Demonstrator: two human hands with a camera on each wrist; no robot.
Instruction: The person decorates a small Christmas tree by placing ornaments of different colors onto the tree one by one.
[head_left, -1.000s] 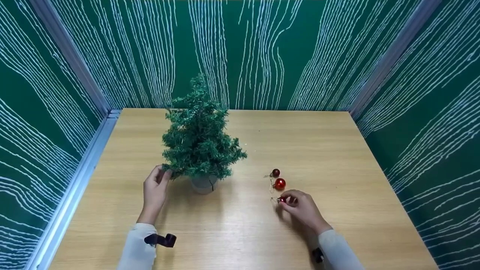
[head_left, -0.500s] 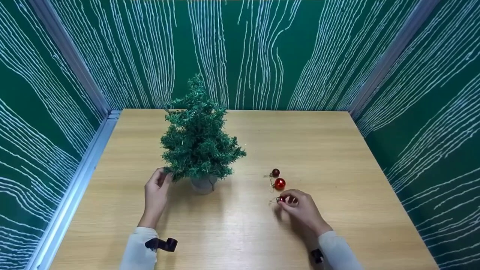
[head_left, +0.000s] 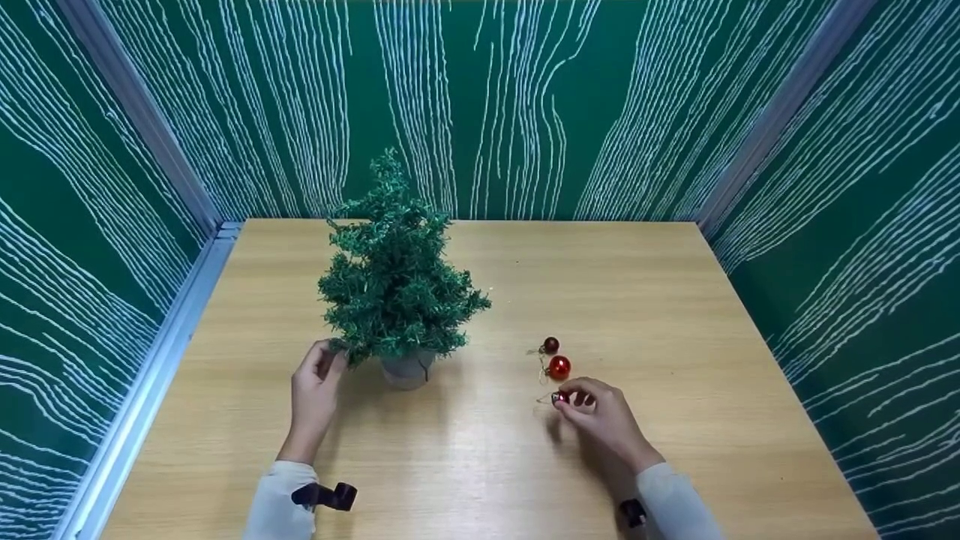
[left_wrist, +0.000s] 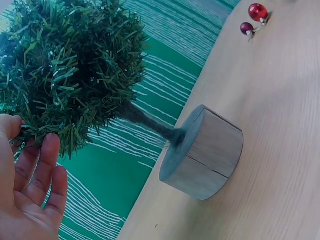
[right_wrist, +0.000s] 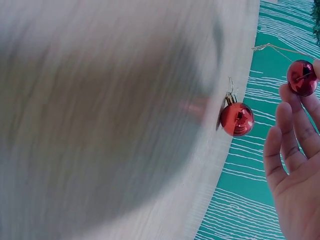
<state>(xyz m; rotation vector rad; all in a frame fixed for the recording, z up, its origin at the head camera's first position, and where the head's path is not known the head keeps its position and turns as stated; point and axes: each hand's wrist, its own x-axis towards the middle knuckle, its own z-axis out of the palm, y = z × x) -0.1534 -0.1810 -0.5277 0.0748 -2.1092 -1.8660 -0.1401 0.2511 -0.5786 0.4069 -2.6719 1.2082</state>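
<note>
A small artificial Christmas tree (head_left: 397,277) stands left of centre on a round, wood-look base (left_wrist: 207,152). My left hand (head_left: 313,390) is at its lower left, pinching a branch tip (left_wrist: 37,127) between thumb and fingers. On the right, thumb and fingers of my right hand (head_left: 604,420) hold a small dark red bauble (right_wrist: 302,78) by its ball. A thin hanging loop (right_wrist: 275,48) trails from it, and its shadow falls on the table below. Just beyond that hand lie a bright red bauble (head_left: 559,367) and a smaller dark red bauble (head_left: 551,346).
A light wooden table (head_left: 630,285) carries everything. Green panels (head_left: 517,112) with wavy white lines enclose it at the back and both sides, with metal posts (head_left: 787,112) at the corners. Dark wrist straps with cameras (head_left: 326,495) sit over pale sleeves.
The treetop leans slightly further left. My left hand has shifted a little right and toward me. The right hand still holds the bauble, which has turned slightly, its loop reaching a bit further left.
</note>
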